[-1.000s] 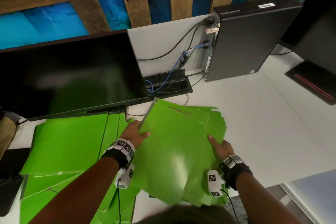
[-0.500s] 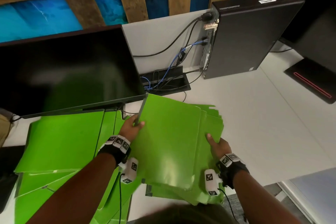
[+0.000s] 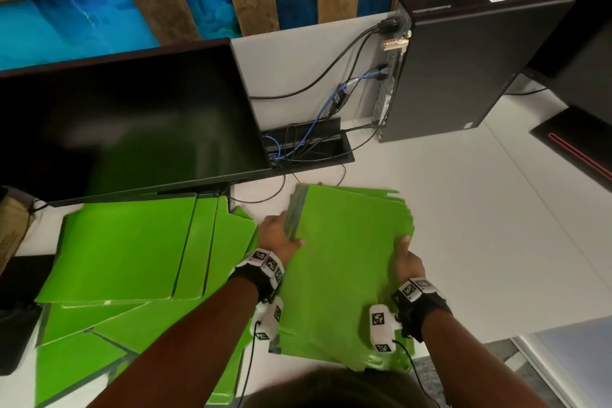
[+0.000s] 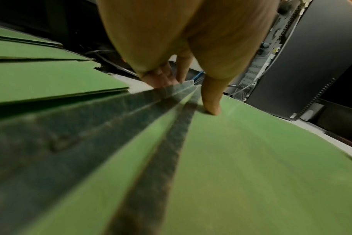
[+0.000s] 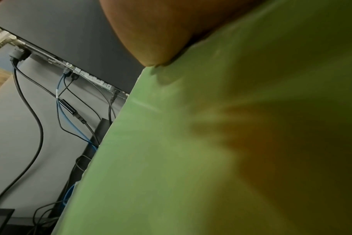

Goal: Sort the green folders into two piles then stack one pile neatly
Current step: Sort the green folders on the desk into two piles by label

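Observation:
A pile of green folders point(image 3: 341, 262) lies on the white desk point(image 3: 480, 242) in front of me. My left hand point(image 3: 280, 237) grips its left spine edge, thumb point(image 4: 211, 101) on the top folder point(image 4: 261, 167) and fingers point(image 4: 161, 76) under the stacked edges. My right hand point(image 3: 405, 258) holds the pile's right edge, thumb point(image 5: 151, 39) on top of the green cover point(image 5: 191, 143). A second, looser pile of green folders point(image 3: 132, 255) is spread at the left, some fanned out near the desk's front edge.
A black monitor point(image 3: 126, 129) stands behind the left pile. A black computer tower point(image 3: 463, 56) with cables point(image 3: 318, 86) stands at the back right. A cable tray point(image 3: 308, 146) sits just beyond the held pile. A dark monitor base point(image 3: 576, 142) lies at far right.
The fanned right pile has been drawn together between both hands, its edges now more squared. The left hand slid along the spine; the right hand stays at the right edge.

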Demonstrator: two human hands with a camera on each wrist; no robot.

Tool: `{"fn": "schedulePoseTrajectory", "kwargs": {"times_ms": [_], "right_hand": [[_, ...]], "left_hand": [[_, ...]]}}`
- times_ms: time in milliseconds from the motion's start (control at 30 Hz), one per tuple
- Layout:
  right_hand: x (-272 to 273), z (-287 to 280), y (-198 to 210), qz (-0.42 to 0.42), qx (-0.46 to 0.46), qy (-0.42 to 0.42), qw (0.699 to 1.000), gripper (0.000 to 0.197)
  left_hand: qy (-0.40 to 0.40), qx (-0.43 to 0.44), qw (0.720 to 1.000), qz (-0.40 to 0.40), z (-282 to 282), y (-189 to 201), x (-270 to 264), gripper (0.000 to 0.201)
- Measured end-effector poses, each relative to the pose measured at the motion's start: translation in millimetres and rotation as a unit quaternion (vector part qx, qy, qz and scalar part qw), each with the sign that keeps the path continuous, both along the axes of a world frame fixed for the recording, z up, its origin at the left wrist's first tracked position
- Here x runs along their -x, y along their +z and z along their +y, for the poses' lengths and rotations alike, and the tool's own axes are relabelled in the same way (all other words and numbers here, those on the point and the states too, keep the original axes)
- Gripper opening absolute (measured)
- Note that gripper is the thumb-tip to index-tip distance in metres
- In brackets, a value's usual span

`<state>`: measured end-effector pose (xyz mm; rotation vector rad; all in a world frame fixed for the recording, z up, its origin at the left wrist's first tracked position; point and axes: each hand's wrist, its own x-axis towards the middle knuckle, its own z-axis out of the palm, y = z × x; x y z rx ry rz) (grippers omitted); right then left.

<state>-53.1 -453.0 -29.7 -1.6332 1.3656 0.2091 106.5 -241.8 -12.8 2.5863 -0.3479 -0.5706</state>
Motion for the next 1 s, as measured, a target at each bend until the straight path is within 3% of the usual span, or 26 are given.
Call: {"fn": "schedulePoseTrajectory", "kwargs": {"times_ms": [133,233,367,467,533,733,867,1000], "right_hand": [[0,3,-4,-0.001,0.013,0.004,1.0,0.08],[-3,4,-3,-0.004,0.024,-0.001,1.0,0.074],[-11,6,3,-0.028,0.015,-0.005,0.999,0.072],[-23,11,8,-0.046,0.02,0.012,0.999,0.07],[-29,15,9,-0.038,0.023,0.017,0.999,0.071],[-32,21,6,0.018,0.049,0.018,0.998,0.08],[-35,21,5,0.025,0.043,0.014,0.999,0.081],[-36,21,4,0.023,0.049,0.009,0.999,0.079]], "left_hand": [[-0.05,0.069,0.995,0.043,9,11,7,0.054],[0.005,0.116,0.993,-0.011,51,14,-17,0.042],[0.126,-0.008,0.984,-0.126,153,9,-62,0.039],[0.231,-0.105,0.966,-0.051,217,3,-58,0.05],[0.216,-0.124,0.968,-0.006,235,-2,-43,0.052],[0.108,-0.097,0.989,-0.014,250,-3,-43,0.051],[0.093,-0.128,0.986,-0.054,265,5,-74,0.073],[0.081,-0.157,0.984,-0.025,272,10,-116,0.099]]}}
